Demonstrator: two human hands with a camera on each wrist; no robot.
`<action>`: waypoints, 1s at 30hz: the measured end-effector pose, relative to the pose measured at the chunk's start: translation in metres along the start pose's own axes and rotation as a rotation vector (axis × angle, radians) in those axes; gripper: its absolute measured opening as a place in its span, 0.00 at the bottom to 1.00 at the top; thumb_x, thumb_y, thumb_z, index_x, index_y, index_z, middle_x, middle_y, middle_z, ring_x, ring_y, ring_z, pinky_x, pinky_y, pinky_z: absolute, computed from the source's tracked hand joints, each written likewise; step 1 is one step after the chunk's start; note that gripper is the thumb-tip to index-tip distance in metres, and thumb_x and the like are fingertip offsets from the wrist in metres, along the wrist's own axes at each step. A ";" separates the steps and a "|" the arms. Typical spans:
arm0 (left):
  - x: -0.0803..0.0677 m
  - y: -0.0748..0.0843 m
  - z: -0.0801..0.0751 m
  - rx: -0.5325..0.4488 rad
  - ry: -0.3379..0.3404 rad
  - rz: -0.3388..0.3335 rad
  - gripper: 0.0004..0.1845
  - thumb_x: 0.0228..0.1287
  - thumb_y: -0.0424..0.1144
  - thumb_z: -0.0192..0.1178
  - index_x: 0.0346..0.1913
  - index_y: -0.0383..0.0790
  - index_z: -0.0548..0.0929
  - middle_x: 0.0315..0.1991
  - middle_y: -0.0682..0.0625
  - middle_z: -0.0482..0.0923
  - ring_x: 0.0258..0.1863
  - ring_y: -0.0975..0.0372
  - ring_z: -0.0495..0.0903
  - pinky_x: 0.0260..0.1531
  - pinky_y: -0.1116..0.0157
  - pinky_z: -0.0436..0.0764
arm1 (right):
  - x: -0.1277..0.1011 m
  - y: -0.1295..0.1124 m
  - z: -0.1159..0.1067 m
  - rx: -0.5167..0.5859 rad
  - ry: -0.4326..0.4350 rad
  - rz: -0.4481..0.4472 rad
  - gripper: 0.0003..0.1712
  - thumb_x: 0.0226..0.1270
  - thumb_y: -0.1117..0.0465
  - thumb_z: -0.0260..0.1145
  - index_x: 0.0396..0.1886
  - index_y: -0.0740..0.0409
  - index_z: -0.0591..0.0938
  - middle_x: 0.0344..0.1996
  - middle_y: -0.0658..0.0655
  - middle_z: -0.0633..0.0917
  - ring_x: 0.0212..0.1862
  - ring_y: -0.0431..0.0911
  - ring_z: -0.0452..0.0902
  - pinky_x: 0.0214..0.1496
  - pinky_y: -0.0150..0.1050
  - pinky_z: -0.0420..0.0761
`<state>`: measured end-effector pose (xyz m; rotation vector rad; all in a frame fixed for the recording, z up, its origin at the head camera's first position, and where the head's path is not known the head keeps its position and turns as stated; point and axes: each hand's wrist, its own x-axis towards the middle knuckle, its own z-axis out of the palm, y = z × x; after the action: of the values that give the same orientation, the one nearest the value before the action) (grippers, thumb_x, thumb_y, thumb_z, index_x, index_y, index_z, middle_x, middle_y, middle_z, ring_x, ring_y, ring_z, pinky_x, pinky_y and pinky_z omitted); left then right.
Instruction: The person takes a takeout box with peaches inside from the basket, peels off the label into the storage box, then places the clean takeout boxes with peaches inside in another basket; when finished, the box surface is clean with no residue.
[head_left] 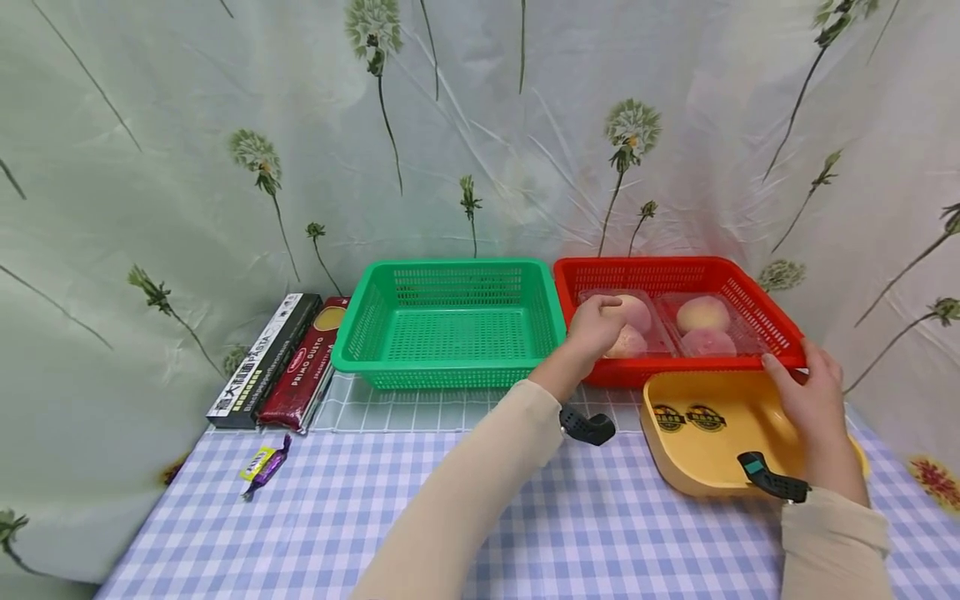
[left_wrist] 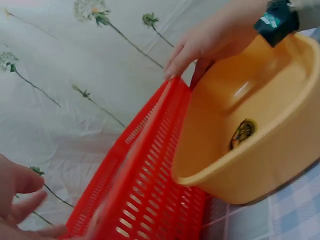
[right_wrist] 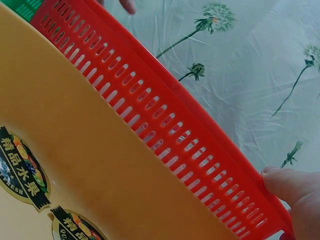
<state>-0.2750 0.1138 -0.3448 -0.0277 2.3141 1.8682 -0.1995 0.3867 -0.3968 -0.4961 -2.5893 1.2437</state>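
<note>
Inside the red basket (head_left: 675,363) lie two clear plastic trays with pink and yellow peaches (head_left: 702,315). My left hand (head_left: 595,327) is over the basket's left front part, beside the nearer-left peaches; in the left wrist view, its fingers (left_wrist: 27,205) are apart with nothing seen between them. At the front right corner, my right hand (head_left: 813,392) grips the red rim, the thumb (right_wrist: 287,182) on top and the other fingers mostly hidden below. Under that hand and in front of the basket sits a yellow basin (head_left: 720,467) with round fruit stickers.
A green basket (head_left: 450,367) stands left of the red one on a white wire rack (head_left: 420,408). Further left lie a black pasta box (head_left: 262,362) and a red spaghetti pack (head_left: 303,367). A purple-wrapped candy (head_left: 268,468) is on the checkered cloth (head_left: 360,517).
</note>
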 end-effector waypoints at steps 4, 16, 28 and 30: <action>-0.010 -0.012 -0.007 -0.032 -0.011 0.142 0.13 0.72 0.38 0.56 0.56 0.49 0.80 0.63 0.50 0.78 0.63 0.56 0.76 0.63 0.58 0.78 | -0.002 0.000 -0.002 0.005 0.002 0.008 0.47 0.76 0.42 0.48 0.81 0.60 0.40 0.77 0.76 0.38 0.73 0.77 0.46 0.73 0.69 0.53; -0.055 -0.042 -0.044 0.017 -0.029 0.420 0.15 0.72 0.34 0.53 0.58 0.47 0.78 0.59 0.53 0.79 0.64 0.54 0.76 0.61 0.56 0.79 | -0.013 -0.023 -0.013 0.041 0.077 0.061 0.39 0.76 0.46 0.49 0.78 0.63 0.56 0.76 0.74 0.54 0.74 0.71 0.48 0.73 0.71 0.53; -0.075 -0.072 -0.092 0.096 0.122 0.663 0.15 0.69 0.26 0.53 0.56 0.32 0.79 0.56 0.41 0.82 0.60 0.54 0.80 0.61 0.56 0.79 | -0.027 -0.075 -0.002 -0.042 0.047 -0.204 0.35 0.76 0.50 0.53 0.76 0.62 0.63 0.78 0.70 0.54 0.74 0.72 0.50 0.64 0.75 0.64; -0.076 -0.074 -0.104 0.205 0.151 0.716 0.15 0.68 0.26 0.53 0.55 0.35 0.80 0.56 0.43 0.82 0.60 0.55 0.80 0.59 0.56 0.80 | -0.031 -0.085 0.004 -0.066 0.038 -0.265 0.34 0.76 0.51 0.55 0.75 0.61 0.64 0.78 0.70 0.55 0.75 0.72 0.50 0.62 0.76 0.64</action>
<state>-0.2038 -0.0099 -0.3849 0.8099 2.8590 1.9220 -0.1899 0.3225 -0.3342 -0.1775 -2.5686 1.0535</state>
